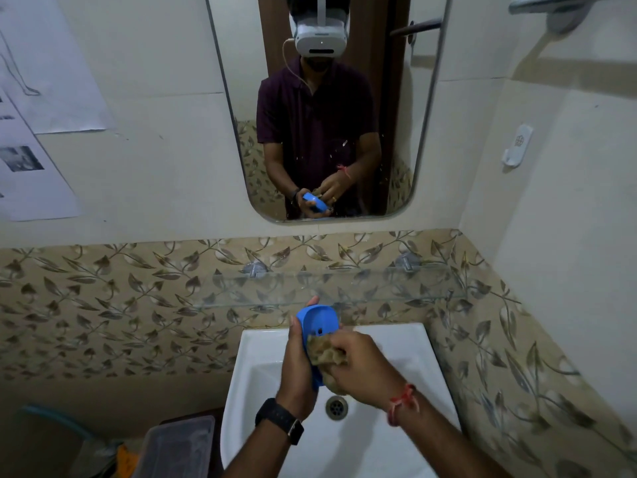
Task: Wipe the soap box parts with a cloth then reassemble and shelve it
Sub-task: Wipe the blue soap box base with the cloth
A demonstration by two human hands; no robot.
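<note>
So I've got one blue soap box part (319, 322) stood up on end over the sink (262, 343), just below the glass shelf (379, 288); my left hand (298, 360) is curled round its left rim with one fingertip showing over the top end; my right hand (362, 363) has the cloth (327, 355) bunched up in a closed grip and pressed into the lower part of the hollow side.

Handling-wise, my guess is thin moulded plastic; light as anything, stiff enough to push against but probably a bit bendy if I squeeze across the middle; so I'd hold it by the long rims and the end, like now, not by the floor of the tray. There's at least one little hole in that floor; that's where gunk would sit, so a cloth-covered fingertip is likely better there than a flat swipe.

If it's damp it'll be slick; a wipe that's too hard could pop it out of my left hand and into the basin near the drain (337, 406); I doubt it'd break, just clatter.

The cloth looks soft and floppy, so it should follow the corners; I'd grab it in a wad.

I can't see the other half of the box from here; the shelf is glass, so I'd set things down gently.
</note>
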